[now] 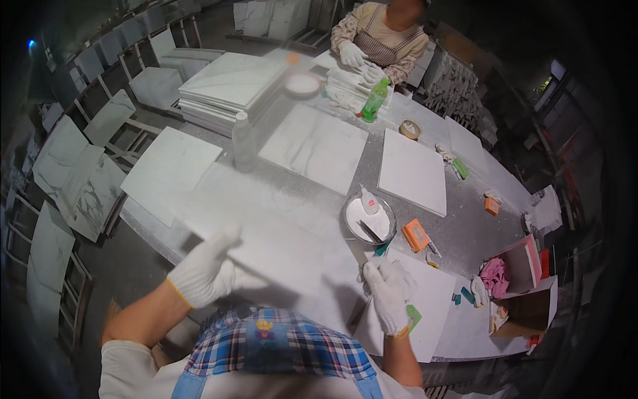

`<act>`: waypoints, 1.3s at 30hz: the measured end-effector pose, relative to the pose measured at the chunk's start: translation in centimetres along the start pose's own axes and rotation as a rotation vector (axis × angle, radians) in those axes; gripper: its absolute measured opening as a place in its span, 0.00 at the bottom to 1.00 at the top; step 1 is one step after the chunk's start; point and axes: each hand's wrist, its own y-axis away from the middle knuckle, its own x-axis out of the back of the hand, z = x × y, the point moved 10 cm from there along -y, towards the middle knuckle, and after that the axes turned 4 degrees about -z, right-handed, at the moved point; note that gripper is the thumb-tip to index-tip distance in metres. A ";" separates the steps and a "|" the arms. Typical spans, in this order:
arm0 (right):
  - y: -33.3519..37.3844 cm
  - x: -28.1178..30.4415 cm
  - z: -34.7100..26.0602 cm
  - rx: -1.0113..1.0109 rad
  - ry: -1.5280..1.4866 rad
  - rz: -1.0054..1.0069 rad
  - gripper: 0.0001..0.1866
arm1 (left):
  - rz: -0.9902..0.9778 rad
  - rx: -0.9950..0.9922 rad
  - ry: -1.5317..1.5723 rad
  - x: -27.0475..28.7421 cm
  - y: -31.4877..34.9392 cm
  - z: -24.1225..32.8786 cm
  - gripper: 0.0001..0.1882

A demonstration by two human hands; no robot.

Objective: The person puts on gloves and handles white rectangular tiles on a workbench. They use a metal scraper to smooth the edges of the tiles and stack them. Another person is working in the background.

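Observation:
My left hand (211, 269), in a white knitted glove, grips the near edge of a white marble-look tile (266, 243). The tile is smeared by motion and slants over the table. My right hand (390, 292), gloved too, is closed over another white tile (425, 299) at the table's near side. A small teal piece (381, 249) shows just beyond its fingertips; whether the fingers hold it I cannot tell. Above that hand stands a round bowl (348, 219) of white powder or paste, with a small white bottle (369, 201) and a dark flat blade (369, 231) in it.
Across the table a person in gloves (352, 54) works by a green bottle (376, 100). Stacked tiles (229, 83) and a white bottle (244, 143) stand at the left. Orange boxes (416, 235), a tape roll (410, 130) and an open carton (531, 312) lie rightward.

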 end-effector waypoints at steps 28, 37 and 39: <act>7.8 -6.6 4.7 -0.227 -0.199 0.008 0.15 | 0.039 0.325 0.335 15.4 3.1 -20.5 0.29; 9.6 -7.5 6.8 -0.204 -0.036 0.001 0.16 | 0.098 0.524 0.102 19.1 2.7 -23.3 0.30; 9.6 -7.8 6.4 0.029 0.285 0.021 0.16 | 0.175 0.526 0.059 19.7 3.1 -23.1 0.30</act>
